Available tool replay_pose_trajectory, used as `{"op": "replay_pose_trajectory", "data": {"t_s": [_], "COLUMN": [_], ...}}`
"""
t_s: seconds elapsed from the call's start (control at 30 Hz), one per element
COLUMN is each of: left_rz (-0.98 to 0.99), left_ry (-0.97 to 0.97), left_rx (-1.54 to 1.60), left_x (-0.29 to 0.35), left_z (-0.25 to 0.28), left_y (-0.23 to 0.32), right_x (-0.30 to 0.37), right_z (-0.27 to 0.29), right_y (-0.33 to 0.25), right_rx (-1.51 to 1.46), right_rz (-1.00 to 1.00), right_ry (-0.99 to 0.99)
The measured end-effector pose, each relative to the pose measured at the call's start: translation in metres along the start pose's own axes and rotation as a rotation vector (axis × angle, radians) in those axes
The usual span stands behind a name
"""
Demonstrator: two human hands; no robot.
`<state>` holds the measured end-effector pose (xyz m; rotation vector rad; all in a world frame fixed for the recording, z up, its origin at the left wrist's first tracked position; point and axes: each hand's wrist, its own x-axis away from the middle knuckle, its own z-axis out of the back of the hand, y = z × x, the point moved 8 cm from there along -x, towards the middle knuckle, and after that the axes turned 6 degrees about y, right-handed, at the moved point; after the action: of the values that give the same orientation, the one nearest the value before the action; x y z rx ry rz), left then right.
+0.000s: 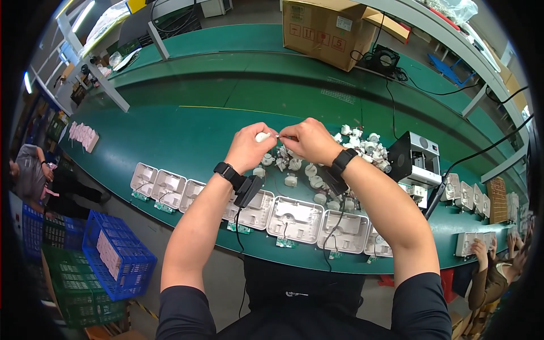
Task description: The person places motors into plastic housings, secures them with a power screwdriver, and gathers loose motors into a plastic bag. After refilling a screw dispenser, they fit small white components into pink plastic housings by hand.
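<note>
My left hand (249,147) is closed round a small white rounded part (262,137), held up over the bench. Close against it, my right hand (310,140) pinches with thumb and fingertips at a tiny pale end between the two hands; what exactly it grips is too small to make out. Below and to the right of my hands lies a loose heap of similar white parts (368,148), some with thin wires. Along the near bench edge runs a row of open white plastic housings (296,220), several with a green circuit board (285,243) hanging by wires.
A black-and-silver machine (416,161) stands right of the heap. Pink foam pieces (84,137) lie at the far left. A cardboard box (326,34) sits at the back. Blue crates (119,255) stand on the floor. At right, another person's hands (481,249) touch a housing.
</note>
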<state>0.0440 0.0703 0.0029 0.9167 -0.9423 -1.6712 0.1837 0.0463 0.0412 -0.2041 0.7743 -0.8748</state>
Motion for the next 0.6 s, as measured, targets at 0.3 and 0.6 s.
{"op": "replay_pose_trajectory", "data": {"t_s": [0.3,0.6], "left_rz": [-0.107,0.143], "left_ry": [-0.035,-0.272], "left_rx": [-0.140,0.082], "left_x": [-0.007,-0.003], "left_z": [0.003,0.004], "left_y": [0.005,0.006], "right_x": [0.000,0.011], "right_z": [-0.007,-0.014], "right_y": [-0.006,0.022], "right_rx": [0.165,0.355], "right_rz": [0.046,-0.007], "right_ry": [-0.088,-0.207]}}
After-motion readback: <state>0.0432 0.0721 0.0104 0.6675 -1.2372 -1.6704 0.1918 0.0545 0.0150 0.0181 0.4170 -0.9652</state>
